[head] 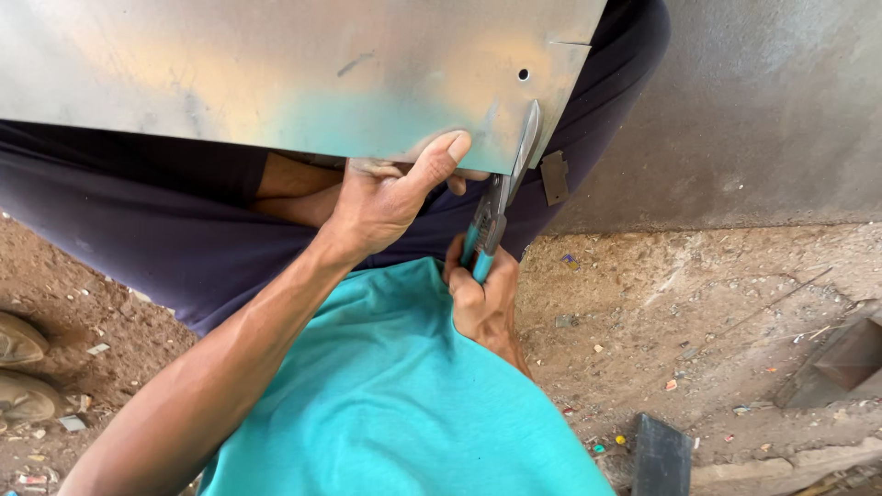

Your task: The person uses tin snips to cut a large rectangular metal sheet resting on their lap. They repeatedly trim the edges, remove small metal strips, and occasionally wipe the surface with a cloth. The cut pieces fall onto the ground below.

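Snips point(501, 197) point up into sheet metal point(276, 73); right hand point(482, 298) grips handles, left hand point(390, 197) pinches sheet.

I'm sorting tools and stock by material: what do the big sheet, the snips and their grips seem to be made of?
The sheet looks like thin bare metal: dull grey, faintly reflective, with a punched hole. The snips have blades of plain grey metal, likely steel. Their grips, held in the right hand, look like a teal plastic or rubber coating; which one cannot be told. The left hand steadies the sheet's edge.
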